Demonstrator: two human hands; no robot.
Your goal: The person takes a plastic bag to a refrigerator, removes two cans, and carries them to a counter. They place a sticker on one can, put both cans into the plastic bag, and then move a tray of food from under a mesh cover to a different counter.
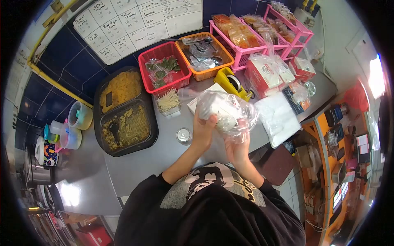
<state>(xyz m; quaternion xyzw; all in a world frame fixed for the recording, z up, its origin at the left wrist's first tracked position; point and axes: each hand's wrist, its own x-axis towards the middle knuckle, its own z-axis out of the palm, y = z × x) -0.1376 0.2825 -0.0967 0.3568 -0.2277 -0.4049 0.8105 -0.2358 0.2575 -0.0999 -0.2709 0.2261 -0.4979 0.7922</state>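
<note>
Both hands hold a clear plastic bag (230,112) with something white inside, whose kind I cannot make out. My left hand (204,131) grips the bag's left side, thumb on its front. My right hand (238,147) is closed on its lower right; the crinkled plastic partly hides those fingers. Behind the bag, a white box or card (197,105) shows in part on the steel counter. A silver-topped can (184,135) stands left of my left hand. To the right lies a stack of white plastic sheets or bags (277,119).
A black two-part tray (154,135) of yellow food stands left, beside a container of toothpicks (168,102). Behind are a red basket (186,78), an orange basket (229,63), a yellow tape dispenser (223,80) and pink racks (242,55) of sachets. Red-and-white boxes (262,74) stand right.
</note>
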